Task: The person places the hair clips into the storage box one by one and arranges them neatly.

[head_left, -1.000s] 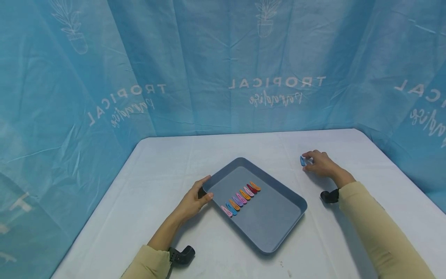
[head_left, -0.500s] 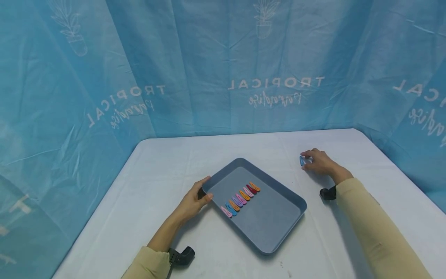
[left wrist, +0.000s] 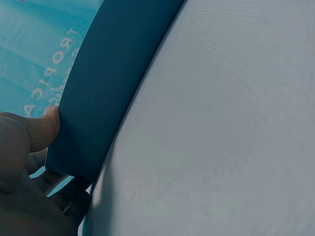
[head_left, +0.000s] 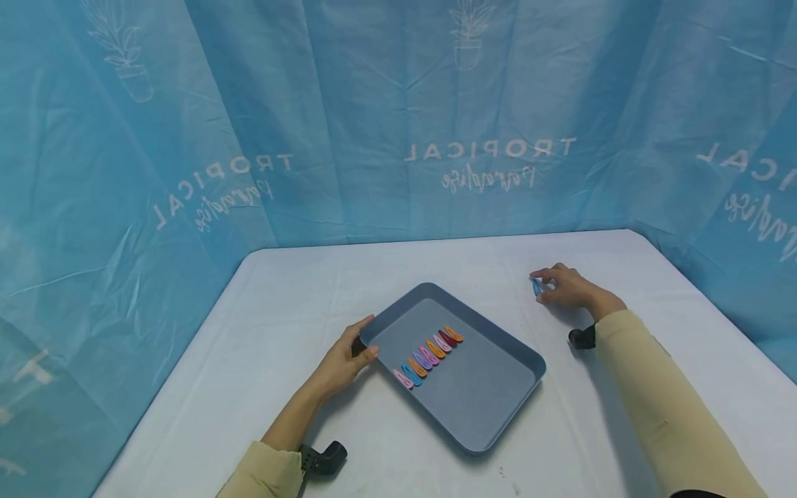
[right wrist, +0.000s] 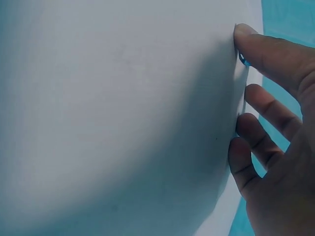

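Observation:
A grey-blue tray (head_left: 486,387) lies turned at an angle on the white table. My left hand (head_left: 339,363) grips its left corner, thumb against the rim; the left wrist view shows the tray's outer wall (left wrist: 103,88) beside that thumb. Inside the tray, a slanting row of several snap hair clips (head_left: 426,355) in pink, blue, orange, purple and red runs from the near left wall towards the middle. To the tray's right, my right hand (head_left: 566,287) pinches a blue hair clip (head_left: 536,287) between thumb and index finger at the tabletop. In the right wrist view the fingers mostly hide it.
White cloth covers the table (head_left: 299,290). A blue printed curtain (head_left: 373,104) hangs behind and along both sides. Black wrist cameras sit on both wrists, the left one (head_left: 326,458) close to the tabletop.
The blue clip has tilted a little between my right thumb and index finger, and that hand has shifted slightly left. My left hand and the tray stay in place.

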`<state>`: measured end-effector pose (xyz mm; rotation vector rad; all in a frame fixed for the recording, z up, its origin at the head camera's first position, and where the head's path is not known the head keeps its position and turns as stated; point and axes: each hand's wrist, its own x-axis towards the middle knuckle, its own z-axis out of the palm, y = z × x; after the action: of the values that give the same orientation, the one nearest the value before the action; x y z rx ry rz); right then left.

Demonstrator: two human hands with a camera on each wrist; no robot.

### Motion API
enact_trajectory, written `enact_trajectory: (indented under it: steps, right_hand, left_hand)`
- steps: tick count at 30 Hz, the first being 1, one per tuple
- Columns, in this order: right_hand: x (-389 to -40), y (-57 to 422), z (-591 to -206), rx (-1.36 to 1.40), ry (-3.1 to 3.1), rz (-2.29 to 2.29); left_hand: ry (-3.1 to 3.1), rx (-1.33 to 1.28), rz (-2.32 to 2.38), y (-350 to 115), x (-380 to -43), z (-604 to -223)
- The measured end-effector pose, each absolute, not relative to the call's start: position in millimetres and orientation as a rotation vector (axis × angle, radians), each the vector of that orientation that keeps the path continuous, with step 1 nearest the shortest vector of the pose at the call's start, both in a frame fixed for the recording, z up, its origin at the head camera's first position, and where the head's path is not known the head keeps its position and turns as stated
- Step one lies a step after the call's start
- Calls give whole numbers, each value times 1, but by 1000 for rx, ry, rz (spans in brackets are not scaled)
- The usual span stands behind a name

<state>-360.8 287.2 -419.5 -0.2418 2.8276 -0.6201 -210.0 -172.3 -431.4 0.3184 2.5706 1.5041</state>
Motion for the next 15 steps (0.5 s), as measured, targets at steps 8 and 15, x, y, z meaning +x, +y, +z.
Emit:
enact_trajectory:
  steps: [8, 15]
  right_hand:
    - [-362, 287, -419, -255, 2819, -618]
    - [-362, 288, -421, -226, 2816, -652]
  left_hand:
    - [2577, 334, 1500, -172, -209, -431]
    - [2574, 327, 1504, -172, -209, -431]
